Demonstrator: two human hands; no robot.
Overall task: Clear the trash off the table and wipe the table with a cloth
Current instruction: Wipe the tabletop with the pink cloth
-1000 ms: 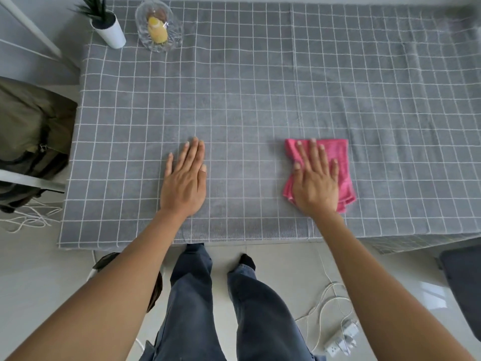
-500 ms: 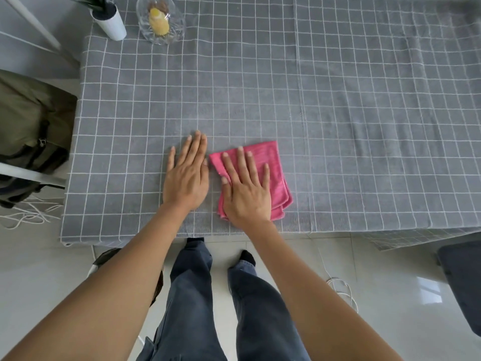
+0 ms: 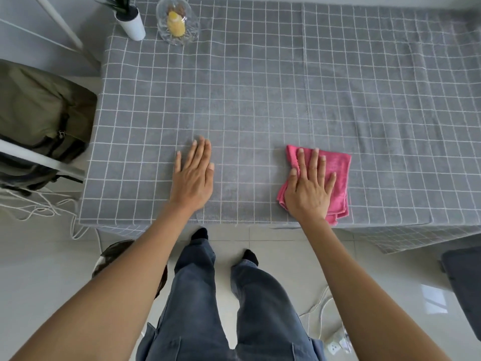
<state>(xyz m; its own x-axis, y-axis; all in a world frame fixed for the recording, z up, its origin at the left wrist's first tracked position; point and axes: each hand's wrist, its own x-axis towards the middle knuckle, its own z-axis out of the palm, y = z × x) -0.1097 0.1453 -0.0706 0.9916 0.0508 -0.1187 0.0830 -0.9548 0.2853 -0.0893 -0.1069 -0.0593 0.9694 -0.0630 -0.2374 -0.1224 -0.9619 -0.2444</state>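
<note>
The right hand (image 3: 309,188) is pressing flat, fingers spread, on the pink cloth (image 3: 335,173). The left hand (image 3: 194,178) is lying flat and open on the counter (image 3: 260,100). A plant pot (image 3: 131,20) is sitting far back.

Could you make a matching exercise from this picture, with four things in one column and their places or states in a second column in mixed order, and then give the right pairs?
Things:
1. pink cloth
2. left hand
3. white plant pot
4. glass dish

Places or states:
A. stands at the far left corner of the table
B. lies flat on the bare grey checked tablecloth, fingers straight
C. holds a yellow item, beside the pot
D. pressed under the right hand near the front edge

Pairs: 1-D, 2-B, 3-A, 4-C
</note>
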